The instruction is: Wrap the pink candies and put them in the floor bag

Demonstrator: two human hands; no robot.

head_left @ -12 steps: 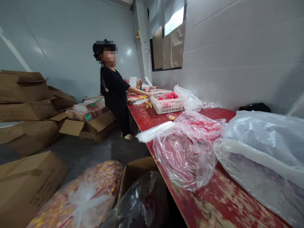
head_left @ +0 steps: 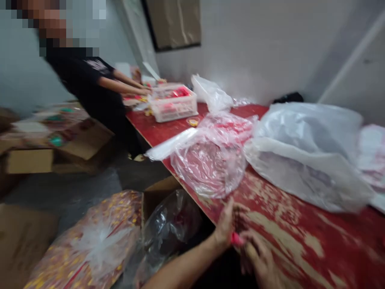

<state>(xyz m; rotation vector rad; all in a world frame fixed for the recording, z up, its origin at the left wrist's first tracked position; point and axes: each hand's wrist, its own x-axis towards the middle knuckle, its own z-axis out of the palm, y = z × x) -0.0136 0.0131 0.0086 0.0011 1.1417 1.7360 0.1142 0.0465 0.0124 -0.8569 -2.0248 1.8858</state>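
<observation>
My left hand [head_left: 229, 222] and my right hand [head_left: 259, 259] meet at the near edge of the worn red table [head_left: 303, 249]. Between them is a small pink object [head_left: 236, 239], pinched by fingers of both hands; the picture is blurred, so what it is stays unclear. Just beyond my hands lies a clear plastic bag with red pieces inside [head_left: 210, 158]. A larger cloudy plastic bag [head_left: 306, 156] lies to its right.
A co-worker in a black shirt [head_left: 87, 80] stands at the far end, hands at a white basket [head_left: 173, 104]. Below the table edge sit an open cardboard box with a dark bag [head_left: 168, 224] and a tied bag of sweets [head_left: 90, 245]. Cardboard boxes [head_left: 30, 160] line the left.
The view has swung down and to the right. Both my hands have come into sight at the table's near edge, holding a small pink object. The co-worker still reaches toward the basket.
</observation>
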